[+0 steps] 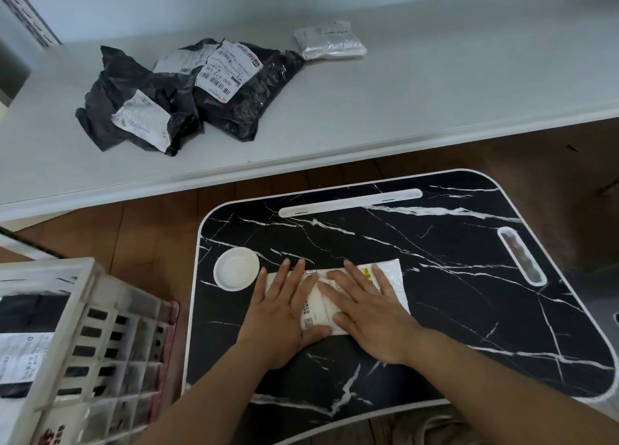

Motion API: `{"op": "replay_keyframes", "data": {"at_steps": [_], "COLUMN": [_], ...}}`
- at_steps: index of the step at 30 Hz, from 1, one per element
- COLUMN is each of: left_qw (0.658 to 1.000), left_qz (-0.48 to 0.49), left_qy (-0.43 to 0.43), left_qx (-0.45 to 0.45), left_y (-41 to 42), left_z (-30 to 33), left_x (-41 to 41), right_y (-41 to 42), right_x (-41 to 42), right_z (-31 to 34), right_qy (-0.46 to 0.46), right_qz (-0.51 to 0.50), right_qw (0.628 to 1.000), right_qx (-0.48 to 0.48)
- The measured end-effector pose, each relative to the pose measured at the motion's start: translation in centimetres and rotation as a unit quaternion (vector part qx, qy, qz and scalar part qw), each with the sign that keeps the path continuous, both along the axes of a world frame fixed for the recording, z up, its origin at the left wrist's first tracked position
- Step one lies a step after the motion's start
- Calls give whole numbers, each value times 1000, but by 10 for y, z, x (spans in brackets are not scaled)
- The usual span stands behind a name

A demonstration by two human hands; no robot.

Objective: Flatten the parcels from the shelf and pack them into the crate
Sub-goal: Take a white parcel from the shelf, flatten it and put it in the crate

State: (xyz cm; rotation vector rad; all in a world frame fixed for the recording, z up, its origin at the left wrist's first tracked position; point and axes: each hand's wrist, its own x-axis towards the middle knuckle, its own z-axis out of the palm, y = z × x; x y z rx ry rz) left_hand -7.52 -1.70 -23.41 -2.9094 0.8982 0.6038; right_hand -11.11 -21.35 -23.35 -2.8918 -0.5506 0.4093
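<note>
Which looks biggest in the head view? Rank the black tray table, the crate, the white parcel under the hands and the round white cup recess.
1. black tray table
2. crate, cut off by the frame and nearer the camera, so unsure
3. white parcel
4. round white cup recess

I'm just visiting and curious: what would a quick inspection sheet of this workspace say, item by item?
Surface: black marble-look lap table with a white round recess, standing on a wooden floor.
Job's things: white parcel flat on the table; black parcels and a small white parcel on the shelf; crate at left already holds parcels.
Clutter: nothing seen.
Grippers: left hand and right hand both press flat on the white parcel, fingers straight.
Cables: nothing seen.
Surroundings: pale wall behind the shelf.
</note>
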Motion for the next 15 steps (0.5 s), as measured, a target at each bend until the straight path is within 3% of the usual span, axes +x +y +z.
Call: {"op": "replay_keyframes", "data": {"at_steps": [7,10,15], "left_qw": [1000,1000,996], "left_qz": [3,4,89], "left_qy": [-9,3,4], "left_qx": [-11,-8,-14], "left_y": [1,1,6], "left_z": [-2,-2,0], "left_x": [2,0,-14], "right_y": [3,2,-15], "right_x": [-2,-3,-13], "right_z": [-9,-7,-4], "right_qy": [-49,-24,21], "right_qz": [-16,-17,-45], "right_qw": [997,998,995], "right_qx": [-52,-64,-82]}}
